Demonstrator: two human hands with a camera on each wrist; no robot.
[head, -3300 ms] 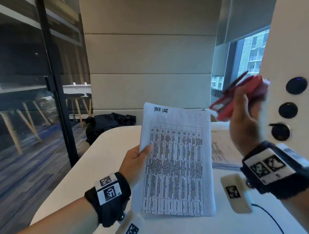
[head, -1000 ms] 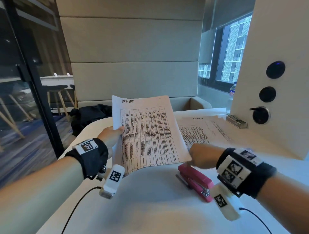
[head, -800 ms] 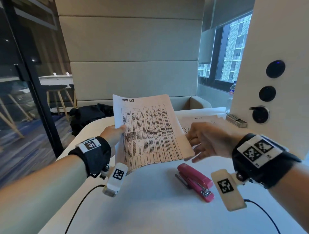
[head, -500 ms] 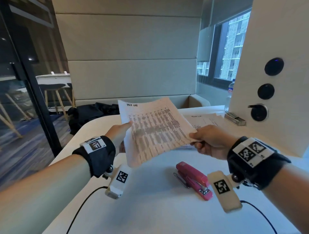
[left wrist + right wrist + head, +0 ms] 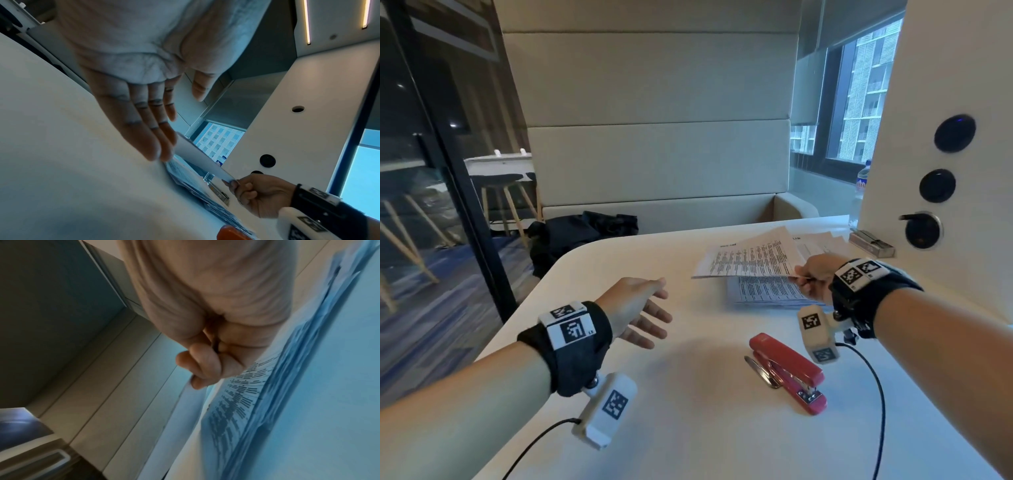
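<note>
White booth table (image 5: 688,428): right hand (image 5: 815,275) pinches the printed task-list sheets (image 5: 750,260) by a corner, just above the paper stack (image 5: 763,293); left hand (image 5: 635,308) hovers spread, empty. Seemingly laying them down; next, lower flat onto the stack and let go.

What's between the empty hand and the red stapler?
Only bare white table lies between the left hand and the stapler, as the head view shows. The right hand pinches a sheet farther off.

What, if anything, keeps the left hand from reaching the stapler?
Probably nothing, so yes: the left hand is open and empty, and only bare table lies between it and the stapler.
</note>
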